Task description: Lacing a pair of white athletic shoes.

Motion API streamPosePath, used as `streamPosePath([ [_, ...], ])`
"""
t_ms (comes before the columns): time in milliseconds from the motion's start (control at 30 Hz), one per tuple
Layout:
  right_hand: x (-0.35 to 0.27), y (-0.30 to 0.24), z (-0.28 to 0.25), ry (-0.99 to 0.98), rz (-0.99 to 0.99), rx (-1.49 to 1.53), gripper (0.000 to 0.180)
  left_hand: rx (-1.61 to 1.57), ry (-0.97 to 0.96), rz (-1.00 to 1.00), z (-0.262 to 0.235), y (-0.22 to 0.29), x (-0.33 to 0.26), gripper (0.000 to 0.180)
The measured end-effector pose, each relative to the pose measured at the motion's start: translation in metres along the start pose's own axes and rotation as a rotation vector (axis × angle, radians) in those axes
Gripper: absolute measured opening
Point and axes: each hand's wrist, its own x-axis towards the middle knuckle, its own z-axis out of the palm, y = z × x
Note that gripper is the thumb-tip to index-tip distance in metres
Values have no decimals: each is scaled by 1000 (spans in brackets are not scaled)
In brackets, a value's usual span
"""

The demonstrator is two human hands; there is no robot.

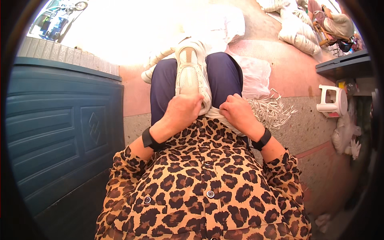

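A beige and white sneaker (187,80) rests between my navy-trousered knees, its toe pointing away from me. My left hand (185,111) is closed at the shoe's opening, with curled fingers against its collar. To the right of the shoe, my right hand (237,112) is held in a pinch; whatever is between its fingertips is too small to make out. White shoelaces (216,115) lie across my lap between the hands. More loose laces (274,112) hang in a tangled bunch beside my right thigh.
A blue panelled door (60,128) stands close on my left. White sacks (298,34) lie on the floor ahead, near a seated person (336,24). On the right are a white plastic stool (333,101) and a dark table (346,66). A motorbike (60,18) shows at the far left.
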Motion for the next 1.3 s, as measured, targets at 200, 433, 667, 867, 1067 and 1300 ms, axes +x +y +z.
streamPosePath([
  [200,8,-12,-13,50,-57,33,6,-94,-25,103,25,9,-2,15],
  [433,48,-50,-94,187,-228,82,5,-451,-115,-4,-44,28,24,18],
  [667,50,-29,-100,138,-153,167,5,-493,-515,-26,-51,2,3,22],
  [867,52,-1,-124,526,82,334,16,-958,-603,-355,-63,-15,-27,18],
  [1067,36,13,-154,484,281,1436,27,-542,-835,-641,-86,-77,-85,15],
  [1300,66,0,-160,354,195,1434,30,-280,-1021,-935,-67,-122,-159,19],
])
